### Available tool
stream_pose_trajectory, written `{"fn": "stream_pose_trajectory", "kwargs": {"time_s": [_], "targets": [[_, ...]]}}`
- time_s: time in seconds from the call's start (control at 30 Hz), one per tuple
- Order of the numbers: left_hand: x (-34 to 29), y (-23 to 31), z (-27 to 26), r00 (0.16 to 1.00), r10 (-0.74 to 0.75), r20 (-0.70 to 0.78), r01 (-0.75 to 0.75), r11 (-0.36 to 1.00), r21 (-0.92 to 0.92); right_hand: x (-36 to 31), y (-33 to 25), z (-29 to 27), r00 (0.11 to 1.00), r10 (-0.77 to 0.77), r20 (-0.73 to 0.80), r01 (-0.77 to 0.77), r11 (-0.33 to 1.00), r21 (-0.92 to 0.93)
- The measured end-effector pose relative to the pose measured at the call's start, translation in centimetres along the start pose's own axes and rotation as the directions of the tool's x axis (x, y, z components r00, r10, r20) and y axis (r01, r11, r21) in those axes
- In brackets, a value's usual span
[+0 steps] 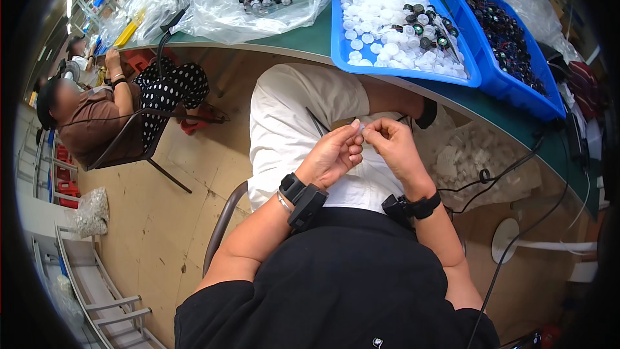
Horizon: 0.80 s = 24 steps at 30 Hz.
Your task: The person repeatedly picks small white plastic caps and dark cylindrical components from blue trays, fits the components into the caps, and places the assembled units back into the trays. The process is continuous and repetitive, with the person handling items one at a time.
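Observation:
Above my lap, my left hand (pixel 334 155) and my right hand (pixel 395 150) meet, fingertips almost touching. Both are closed in a pinch on a small translucent white piece (pixel 361 128); the fingers cover most of it, so its exact shape is hard to make out. Beyond my hands, a shallow blue tray (pixel 337 39) on the table carries many round translucent white caps (pixel 371 10). Several small dark round parts (pixel 425 31) with thin wires lie on top of those caps.
A deeper blue bin (pixel 539 58) of dark wired parts stands right of the tray on the green table (pixel 284 40). A clear plastic bag (pixel 213 19) holds small round pieces. Black cables (pixel 491 178) hang at the right. A seated person (pixel 97 116) is at the left.

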<state>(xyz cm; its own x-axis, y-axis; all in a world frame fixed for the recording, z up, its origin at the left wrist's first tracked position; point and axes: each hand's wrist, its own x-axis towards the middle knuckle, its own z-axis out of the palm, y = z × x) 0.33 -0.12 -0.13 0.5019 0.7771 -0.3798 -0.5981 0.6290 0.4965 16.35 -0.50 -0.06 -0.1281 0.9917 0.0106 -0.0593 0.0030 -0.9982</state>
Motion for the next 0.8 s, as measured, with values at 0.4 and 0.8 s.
{"fn": "stream_pose_trajectory", "kwargs": {"time_s": [0.4, 0.8], "targets": [[0.4, -1.1, -0.7, 0.969, 0.24, 0.054, -0.245, 0.923, 0.296, 0.1, 0.0, -0.5, 0.999, -0.022, 0.037, 0.028, 0.984, -0.178], [0.2, -0.7, 0.2, 0.929, 0.355, 0.104, -0.349, 0.752, 0.558, 0.4, 0.1, -0.4, 0.999, -0.023, 0.048, 0.027, 0.995, -0.094]]}}
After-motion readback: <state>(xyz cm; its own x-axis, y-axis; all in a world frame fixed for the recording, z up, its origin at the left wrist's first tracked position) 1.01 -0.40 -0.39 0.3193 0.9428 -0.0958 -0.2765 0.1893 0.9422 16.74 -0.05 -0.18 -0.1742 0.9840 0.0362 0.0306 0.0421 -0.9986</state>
